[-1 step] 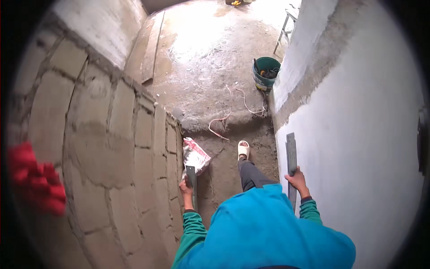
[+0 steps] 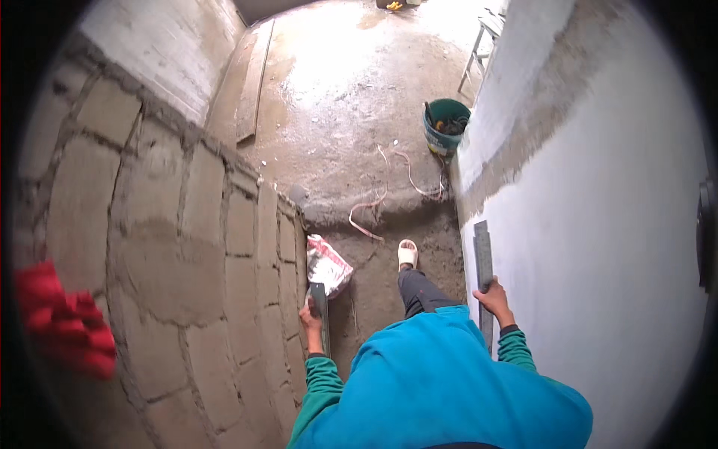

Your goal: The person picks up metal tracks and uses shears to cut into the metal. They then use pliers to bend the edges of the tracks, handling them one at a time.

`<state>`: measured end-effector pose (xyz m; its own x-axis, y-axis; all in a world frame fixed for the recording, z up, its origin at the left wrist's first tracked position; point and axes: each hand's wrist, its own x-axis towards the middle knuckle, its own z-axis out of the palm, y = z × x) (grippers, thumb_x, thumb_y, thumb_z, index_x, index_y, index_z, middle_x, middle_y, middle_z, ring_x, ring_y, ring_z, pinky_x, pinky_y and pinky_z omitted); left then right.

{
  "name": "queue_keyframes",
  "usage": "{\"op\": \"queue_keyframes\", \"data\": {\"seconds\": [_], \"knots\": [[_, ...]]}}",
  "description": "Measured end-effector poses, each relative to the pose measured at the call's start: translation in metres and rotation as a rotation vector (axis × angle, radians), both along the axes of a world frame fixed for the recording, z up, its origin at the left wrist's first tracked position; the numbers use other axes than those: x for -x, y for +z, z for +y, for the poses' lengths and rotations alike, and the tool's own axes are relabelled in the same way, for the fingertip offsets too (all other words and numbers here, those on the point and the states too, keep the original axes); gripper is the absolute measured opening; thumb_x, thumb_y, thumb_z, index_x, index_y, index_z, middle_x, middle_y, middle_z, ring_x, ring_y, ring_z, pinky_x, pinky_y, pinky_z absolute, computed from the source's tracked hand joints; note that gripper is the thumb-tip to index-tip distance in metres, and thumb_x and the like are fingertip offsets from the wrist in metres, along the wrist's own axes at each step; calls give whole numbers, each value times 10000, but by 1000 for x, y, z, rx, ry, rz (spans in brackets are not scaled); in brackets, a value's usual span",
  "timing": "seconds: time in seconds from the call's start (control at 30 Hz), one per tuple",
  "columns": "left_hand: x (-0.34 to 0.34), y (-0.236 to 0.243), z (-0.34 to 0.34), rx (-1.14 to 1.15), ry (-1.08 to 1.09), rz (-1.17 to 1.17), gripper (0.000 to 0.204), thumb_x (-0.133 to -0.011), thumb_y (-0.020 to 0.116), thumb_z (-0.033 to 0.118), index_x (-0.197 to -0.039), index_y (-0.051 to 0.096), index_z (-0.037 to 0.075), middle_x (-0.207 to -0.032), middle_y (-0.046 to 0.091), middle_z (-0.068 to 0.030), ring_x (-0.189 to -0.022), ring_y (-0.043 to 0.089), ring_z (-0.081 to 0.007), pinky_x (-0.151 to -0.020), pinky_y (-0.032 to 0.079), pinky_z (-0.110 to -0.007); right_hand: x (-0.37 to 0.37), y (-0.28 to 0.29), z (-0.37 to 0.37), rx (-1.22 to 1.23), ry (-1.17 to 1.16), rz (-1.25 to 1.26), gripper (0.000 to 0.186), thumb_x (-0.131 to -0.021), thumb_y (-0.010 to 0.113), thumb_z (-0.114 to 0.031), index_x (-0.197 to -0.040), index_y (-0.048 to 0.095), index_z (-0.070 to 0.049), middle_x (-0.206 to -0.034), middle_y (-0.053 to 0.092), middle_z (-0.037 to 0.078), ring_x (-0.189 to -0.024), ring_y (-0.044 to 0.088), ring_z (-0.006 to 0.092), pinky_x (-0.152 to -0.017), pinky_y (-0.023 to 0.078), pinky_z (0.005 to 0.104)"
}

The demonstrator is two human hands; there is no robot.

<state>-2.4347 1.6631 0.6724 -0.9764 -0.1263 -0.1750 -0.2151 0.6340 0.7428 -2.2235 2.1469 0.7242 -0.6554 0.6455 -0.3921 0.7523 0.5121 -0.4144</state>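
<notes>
My left hand is closed round a dark, flat metal strip beside the block wall, just below a white sack with red markings. My right hand grips a long grey metal strip, held upright in the picture along the smooth white wall. The lower parts of both strips are partly hidden by my arms and turquoise top. My foot in a pale sandal is on the rough, dark floor between the walls.
An unplastered block wall runs along the left, with red cloth near it. Further forward are a rough step, loose pale cord, a green bucket of tools, a board and a metal stand.
The view has shifted slightly, so the walls, floor and red cloth sit a little lower in the picture. Both hands keep their grips on the strips, with little visible movement.
</notes>
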Motion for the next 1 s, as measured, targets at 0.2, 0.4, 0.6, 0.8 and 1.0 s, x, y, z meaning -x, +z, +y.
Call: {"op": "queue_keyframes", "data": {"seconds": [0.2, 0.4, 0.6, 0.8, 1.0], "knots": [[101, 42, 32, 114, 137, 26, 759, -918, 340, 648, -598, 382, -38, -542, 240, -89, -535, 284, -153, -484, 275, -422, 205, 27, 68, 75, 77, 112, 639, -694, 728, -376, -1090, 454, 43, -912, 639, 271, -874, 624, 422, -741, 505, 471], [264, 14, 84, -81, 186, 69, 693, -949, 417, 538, -600, 378, -60, -547, 264, -176, -513, 301, -197, -494, 297, -442, 366, 60, 127, 86, 110, 525, 525, -722, 737, -282, -1113, 505, -19, -1008, 610, 242, -940, 597, 409, -776, 479, 459], [391, -107, 111, 242, -11, 287, 379, -982, 404, 323, -951, 619, 12, -916, 597, -265, -809, 574, -428, -711, 407, -489, 460, 0, 156, -29, 70, 372, 611, -696, 722, -287, -1220, 528, -38, -1151, 599, 188, -1089, 567, 345, -930, 449, 414], [642, -27, 228, -1, -15, -212, 838, -888, 240, 716, -792, 600, -35, -675, 522, -256, -669, 599, -244, -694, 436, -441, 490, -44, 207, -30, -121, 11, 614, -686, 710, -512, -947, 678, 43, -952, 664, 252, -933, 641, 371, -854, 481, 415], [867, 28, 271, -169, -345, 33, 761, -888, 350, 688, -681, 598, 0, -574, 424, -152, -597, 442, -119, -545, 371, -390, 641, 76, 212, 85, -222, -116, 717, -745, 696, -424, -1228, 477, 59, -1166, 556, 249, -1037, 542, 370, -922, 416, 420]]}}
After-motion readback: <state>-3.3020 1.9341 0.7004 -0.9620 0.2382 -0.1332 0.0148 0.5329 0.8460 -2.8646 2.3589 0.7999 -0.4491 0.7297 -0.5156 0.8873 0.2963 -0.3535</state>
